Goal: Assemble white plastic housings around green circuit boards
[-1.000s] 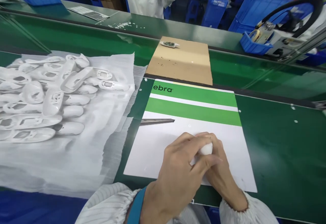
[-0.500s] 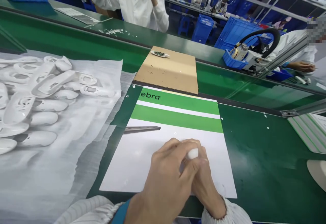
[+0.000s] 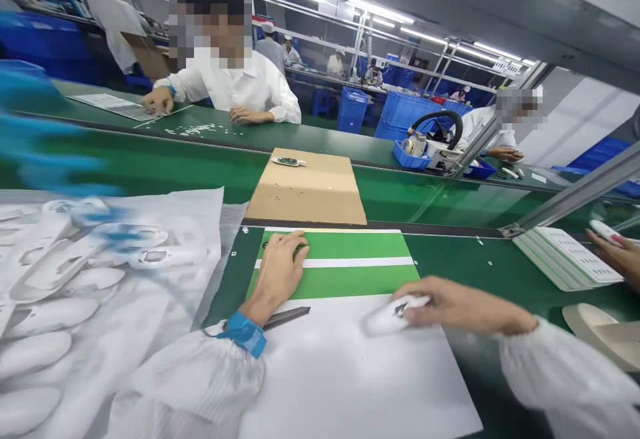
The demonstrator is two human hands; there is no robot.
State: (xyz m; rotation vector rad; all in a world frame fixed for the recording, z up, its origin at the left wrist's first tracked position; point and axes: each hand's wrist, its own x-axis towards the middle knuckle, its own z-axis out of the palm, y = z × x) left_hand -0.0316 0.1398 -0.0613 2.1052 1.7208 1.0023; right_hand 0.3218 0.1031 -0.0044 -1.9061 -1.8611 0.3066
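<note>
Head view: right hand [image 3: 450, 302] clamped on a white shell [image 3: 380, 319]; left hand [image 3: 280, 262] over the mat [image 3: 360, 379], grip unclear; blurred blue cord [image 3: 60, 152] partly covers piled shells [image 3: 40, 352].

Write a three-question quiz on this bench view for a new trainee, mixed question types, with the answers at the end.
1. Multiple choice. What does the wearer's right hand hold?
A) a roll of tape
B) a white casing
C) a blue bin

2. True or false. Seen from the wearer, the cardboard lies beyond the green-and-white sheet.

3. Short answer. What is worn around the wrist of the wearer's left hand?

Key: 1. B. 2. True. 3. A blue band.
</note>
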